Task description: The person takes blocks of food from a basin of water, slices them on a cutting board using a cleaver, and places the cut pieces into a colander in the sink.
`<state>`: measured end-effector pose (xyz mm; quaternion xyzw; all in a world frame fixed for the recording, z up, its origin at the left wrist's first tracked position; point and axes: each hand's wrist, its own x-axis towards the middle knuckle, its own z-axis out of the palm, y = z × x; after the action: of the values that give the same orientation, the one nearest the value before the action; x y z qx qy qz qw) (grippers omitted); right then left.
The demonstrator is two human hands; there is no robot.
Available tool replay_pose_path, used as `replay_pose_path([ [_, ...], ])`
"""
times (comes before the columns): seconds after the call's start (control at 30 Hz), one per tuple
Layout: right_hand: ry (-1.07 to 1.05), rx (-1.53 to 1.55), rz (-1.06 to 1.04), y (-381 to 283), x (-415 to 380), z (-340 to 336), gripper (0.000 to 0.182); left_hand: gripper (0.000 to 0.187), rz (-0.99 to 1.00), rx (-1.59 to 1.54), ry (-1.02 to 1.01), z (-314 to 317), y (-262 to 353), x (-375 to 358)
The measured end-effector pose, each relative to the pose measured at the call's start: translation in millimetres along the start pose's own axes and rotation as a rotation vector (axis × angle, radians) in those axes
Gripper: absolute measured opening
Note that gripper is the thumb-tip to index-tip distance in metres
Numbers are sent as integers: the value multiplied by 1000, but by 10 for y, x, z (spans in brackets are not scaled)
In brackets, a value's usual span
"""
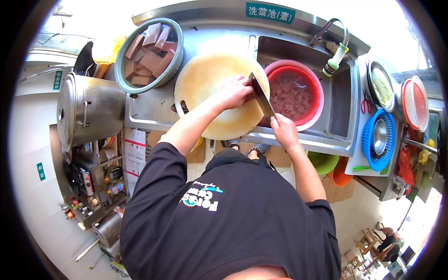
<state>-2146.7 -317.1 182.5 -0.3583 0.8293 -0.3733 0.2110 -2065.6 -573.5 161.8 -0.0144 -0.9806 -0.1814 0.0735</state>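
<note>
My right hand [283, 129] is wrapped round the handle of a cleaver [262, 96] at the right edge of the round cutting board [205, 74]. The blade stands on edge, slanting up and left. My left hand [235, 91] is curled against the blade's far end, over a dark reddish-brown piece [250, 96] that looks like blood curd; hand and blade hide most of it. Right of the board, a red basket [283, 70] inside a pink basin [318, 93] holds many small brownish pieces in liquid. A grey-green tub [122, 70] at the upper left holds several larger brown blocks [151, 60].
The basin stands in a steel sink [343, 112] below a curved faucet [333, 58]. A large steel pot [95, 109] is at the left. On the right are a blue basket [373, 154] with a metal bowl [379, 136], red scissors [365, 105] and stacked baskets [414, 105].
</note>
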Motion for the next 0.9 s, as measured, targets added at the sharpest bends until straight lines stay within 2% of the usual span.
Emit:
replay_pose_path([
  [0.23,-33,-44,17,84,12,96,23,18,-34,-14,-19,31,-28,-46],
  [0.4,-13,19,9,-66,-11,59,25,14,-12,-32,99,103,-69,-87],
  [0.53,-48,-110,-14,28,17,102,21,11,-8,-4,73,68,-68,-83],
  [0.57,-1,-54,-36,20,-19,116,22,10,-10,-8,88,76,-69,-98],
  [0.67,-35,37,25,-93,-16,76,23,9,-25,-19,94,105,-62,-155],
  [0.8,-51,-67,27,-9,-8,131,22,9,-7,13,114,96,-77,-146],
  [0.9,-36,0,33,-65,-38,139,23,9,-25,-49,146,125,-98,-172],
])
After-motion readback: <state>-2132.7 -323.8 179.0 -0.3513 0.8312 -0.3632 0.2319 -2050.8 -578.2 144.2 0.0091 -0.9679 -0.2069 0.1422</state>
